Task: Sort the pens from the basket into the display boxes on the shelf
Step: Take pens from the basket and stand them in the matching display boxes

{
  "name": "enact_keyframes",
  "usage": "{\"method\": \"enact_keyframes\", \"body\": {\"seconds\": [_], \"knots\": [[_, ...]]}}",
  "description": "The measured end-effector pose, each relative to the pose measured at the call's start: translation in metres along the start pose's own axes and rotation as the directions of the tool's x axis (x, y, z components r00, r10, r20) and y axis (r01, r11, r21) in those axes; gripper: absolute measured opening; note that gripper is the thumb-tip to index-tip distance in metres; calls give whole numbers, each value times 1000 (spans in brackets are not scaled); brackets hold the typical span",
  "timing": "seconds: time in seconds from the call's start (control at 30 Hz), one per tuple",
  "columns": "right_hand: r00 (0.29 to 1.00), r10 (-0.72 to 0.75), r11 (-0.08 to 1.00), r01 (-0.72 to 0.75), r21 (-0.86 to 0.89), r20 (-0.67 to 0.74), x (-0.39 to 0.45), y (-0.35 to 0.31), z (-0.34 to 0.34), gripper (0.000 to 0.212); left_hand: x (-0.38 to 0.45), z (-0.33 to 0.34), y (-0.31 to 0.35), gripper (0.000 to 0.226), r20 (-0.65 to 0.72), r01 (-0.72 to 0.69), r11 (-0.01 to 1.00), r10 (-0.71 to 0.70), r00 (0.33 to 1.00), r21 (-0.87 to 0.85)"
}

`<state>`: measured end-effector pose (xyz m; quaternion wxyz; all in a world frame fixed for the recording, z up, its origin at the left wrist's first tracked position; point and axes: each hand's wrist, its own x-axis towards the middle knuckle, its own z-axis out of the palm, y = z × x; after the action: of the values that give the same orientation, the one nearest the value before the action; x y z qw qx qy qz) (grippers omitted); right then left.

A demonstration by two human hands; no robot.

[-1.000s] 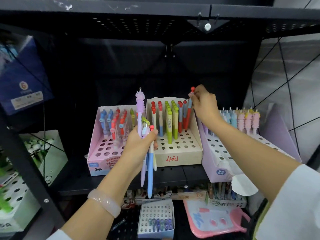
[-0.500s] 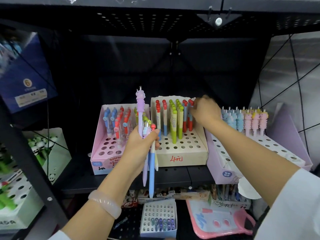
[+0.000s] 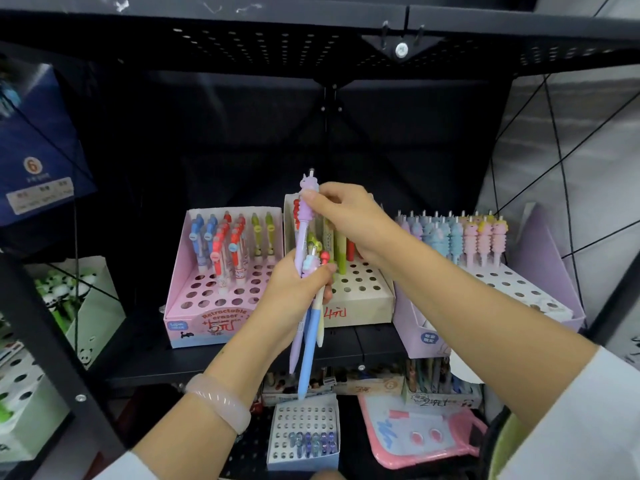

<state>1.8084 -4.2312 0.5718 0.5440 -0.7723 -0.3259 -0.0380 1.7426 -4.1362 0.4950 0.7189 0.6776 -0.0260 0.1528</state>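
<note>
My left hand (image 3: 294, 296) grips a bundle of pens (image 3: 309, 344) upright in front of the shelf. The tallest is a purple pen (image 3: 304, 216) with a figure-shaped top. My right hand (image 3: 346, 216) pinches that purple pen near its top. Behind the hands stand three display boxes: a pink box (image 3: 207, 306) with blue, red and green pens, a cream box (image 3: 360, 303) partly hidden by my hands, and a lilac box (image 3: 540, 299) with pastel figure pens (image 3: 453, 237). No basket is in view.
The black shelf board (image 3: 242, 358) carries the boxes under a perforated upper shelf (image 3: 277, 39). Lower down are a small white pen box (image 3: 304, 434), a pink tray (image 3: 426, 438) and more pen packs. A green panda box (image 3: 79, 306) and a blue box (image 3: 38, 150) stand at left.
My right hand left the red-topped pen standing in the cream box and moved left to the bundle, where it now pinches the purple pen. My left hand stayed nearly still.
</note>
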Motion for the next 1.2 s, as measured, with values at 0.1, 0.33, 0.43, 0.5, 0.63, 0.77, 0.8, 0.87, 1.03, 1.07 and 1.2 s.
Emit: {"method": "enact_keyframes", "body": {"seconds": [0.1, 0.33, 0.43, 0.5, 0.63, 0.77, 0.8, 0.87, 1.03, 1.07, 1.2], "knots": [[986, 94, 982, -70, 175, -134, 0, 3, -16, 30, -1, 7, -2, 9, 28, 8, 1000, -9, 1000, 14], [857, 81, 997, -61, 56, -508, 0, 31, -103, 20, 1, 33, -4, 6, 51, 46, 999, -46, 998, -2], [842, 21, 990, -95, -109, -538, -8, 53, -118, 14, 4, 42, -4, 5, 42, 47, 998, -46, 998, -37], [855, 6, 962, -147, -230, -519, -13, 67, -118, 15, 6, 46, -7, 3, 34, 60, 997, -58, 998, -52], [899, -10, 913, -170, -370, -437, -20, 88, -109, 17, 6, 47, -13, 3, 23, 71, 997, -70, 997, -22], [899, -11, 907, -175, -382, -438, -19, 91, -109, 19, 8, 44, -14, 3, 17, 76, 997, -75, 997, -25], [901, 0, 911, -179, -373, -433, -19, 91, -109, 18, 8, 43, -14, 3, 17, 79, 996, -78, 997, -30], [923, 42, 912, -191, -363, -382, -19, 92, -106, 17, 8, 43, -14, 3, 21, 79, 996, -78, 997, -40], [960, 198, 848, -269, -457, -200, -28, 99, -92, 29, 6, 42, -14, 6, 36, 68, 996, -66, 997, -54], [959, 203, 819, -276, -502, -196, -30, 100, -91, 31, 6, 42, -14, 6, 37, 64, 996, -62, 997, -59], [950, 238, 708, -313, -633, -204, -33, 100, -88, 35, 4, 40, -11, 5, 36, 62, 995, -59, 998, -79]]}}
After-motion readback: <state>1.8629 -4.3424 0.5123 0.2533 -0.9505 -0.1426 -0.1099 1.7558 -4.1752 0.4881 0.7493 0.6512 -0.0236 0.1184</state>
